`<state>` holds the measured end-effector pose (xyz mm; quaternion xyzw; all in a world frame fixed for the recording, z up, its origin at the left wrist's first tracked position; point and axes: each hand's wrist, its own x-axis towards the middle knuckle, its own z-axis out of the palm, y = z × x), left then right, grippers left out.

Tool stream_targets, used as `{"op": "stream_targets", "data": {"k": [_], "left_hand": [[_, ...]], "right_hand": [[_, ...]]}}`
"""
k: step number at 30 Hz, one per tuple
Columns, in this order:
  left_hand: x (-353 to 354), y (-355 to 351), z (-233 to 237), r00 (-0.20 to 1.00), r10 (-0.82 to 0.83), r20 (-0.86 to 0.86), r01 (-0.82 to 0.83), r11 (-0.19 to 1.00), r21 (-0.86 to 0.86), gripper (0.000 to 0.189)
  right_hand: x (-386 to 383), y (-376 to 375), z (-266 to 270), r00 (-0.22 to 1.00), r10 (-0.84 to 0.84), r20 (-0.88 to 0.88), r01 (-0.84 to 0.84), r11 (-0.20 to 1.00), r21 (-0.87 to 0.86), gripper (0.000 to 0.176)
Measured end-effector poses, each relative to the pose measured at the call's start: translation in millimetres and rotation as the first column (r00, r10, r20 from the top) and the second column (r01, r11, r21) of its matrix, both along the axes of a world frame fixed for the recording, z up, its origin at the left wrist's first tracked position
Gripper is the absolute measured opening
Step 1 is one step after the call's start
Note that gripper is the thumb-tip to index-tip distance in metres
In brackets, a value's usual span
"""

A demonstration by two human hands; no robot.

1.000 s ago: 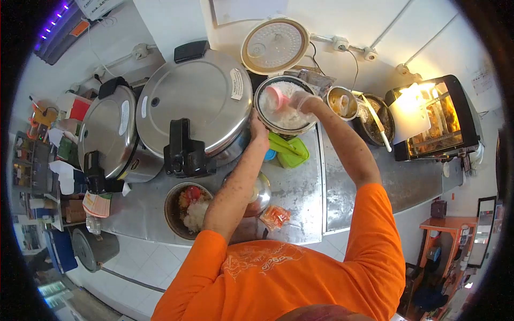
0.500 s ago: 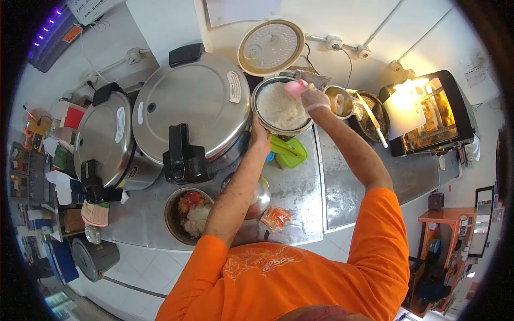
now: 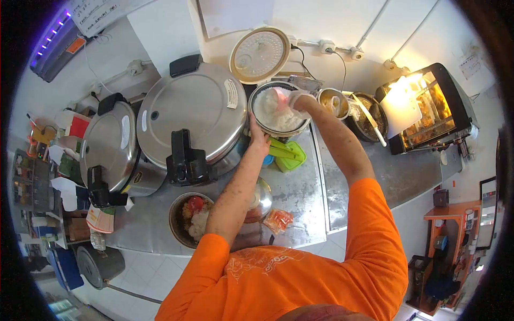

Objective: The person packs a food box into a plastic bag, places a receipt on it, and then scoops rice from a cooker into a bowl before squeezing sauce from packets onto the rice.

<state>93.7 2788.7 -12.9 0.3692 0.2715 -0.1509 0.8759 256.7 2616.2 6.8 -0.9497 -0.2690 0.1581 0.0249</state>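
White rice (image 3: 270, 113) fills an open rice cooker (image 3: 251, 109), whose round lid (image 3: 261, 55) stands raised behind it. My right hand (image 3: 301, 101), in a clear glove, is closed on a pink scoop (image 3: 280, 99) whose bowl is in the rice. At the cooker's left front side, my left hand (image 3: 259, 137) rests against the outer wall, fingers partly hidden. Green plastic containers (image 3: 289, 155) are just right of that hand. Nearer my body, a bowl (image 3: 175, 220) holds rice, something brown and a red item (image 3: 195, 203).
Two big steel pots with black handles, one large (image 3: 187, 115) and one smaller (image 3: 107, 147), stand on the left. Right of the cooker are a metal pot (image 3: 334, 104), a dark pan (image 3: 369, 120) with a knife (image 3: 370, 117) across it, and a lit display oven (image 3: 428, 109).
My right hand has moved slightly left and down, and the pink scoop has gone from above the rice's far edge down into the rice. The whole view has shifted slightly.
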Motion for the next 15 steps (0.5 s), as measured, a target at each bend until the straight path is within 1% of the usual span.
{"op": "stream_targets", "data": {"k": [2,5,6,8,9,10,11,12,13,15], "left_hand": [[0.5,-2.1,-0.5,1.000,-0.009,-0.011,0.009,1.000,0.003,0.123],[7.4,-3.3,-4.7,1.000,-0.015,-0.011,0.015,1.000,-0.007,0.123],[6.5,-3.9,-8.5,1.000,-0.015,-0.014,0.015,1.000,-0.015,0.123],[5.0,-3.5,-15.8,0.999,-0.001,-0.048,-0.001,0.999,-0.036,0.114],[7.1,-1.7,-14.2,0.998,0.011,-0.057,-0.014,0.999,-0.048,0.110],[2.9,1.9,-10.2,0.998,0.026,-0.060,-0.029,0.998,-0.048,0.110],[-7.1,4.2,-6.6,0.997,0.041,-0.064,-0.044,0.998,-0.050,0.111],[-18.6,6.7,-2.5,0.996,0.057,-0.069,-0.061,0.997,-0.054,0.113],[-31.5,11.3,0.3,0.997,0.068,-0.031,-0.069,0.997,-0.039,0.100],[-79.5,33.1,6.9,0.993,-0.062,0.101,0.069,0.995,-0.066,0.081]], "right_hand": [[9.0,6.1,-19.8,0.979,0.200,0.039,-0.201,0.979,0.040,0.020],[-1.1,41.1,-35.1,0.977,0.161,0.143,-0.157,0.987,-0.042,0.021],[1.2,38.7,-41.6,0.977,0.178,0.114,-0.175,0.984,-0.036,0.021],[6.5,27.5,-46.9,0.975,0.214,0.057,-0.213,0.977,-0.023,0.021],[-2.1,10.5,-31.3,0.964,0.259,0.055,-0.262,0.964,0.052,0.022],[14.5,-20.2,-56.2,0.931,0.363,0.036,-0.359,0.896,0.261,0.019],[10.5,-28.5,-51.2,0.958,0.266,-0.110,-0.199,0.886,0.418,0.016],[5.6,-36.4,-45.1,0.949,0.185,-0.255,-0.015,0.835,0.551,0.014],[-29.9,-39.1,-3.7,0.831,-0.083,-0.550,0.408,0.763,0.501,0.015],[-54.2,-53.5,21.2,0.658,-0.082,-0.748,0.664,0.530,0.527,0.018]]}}
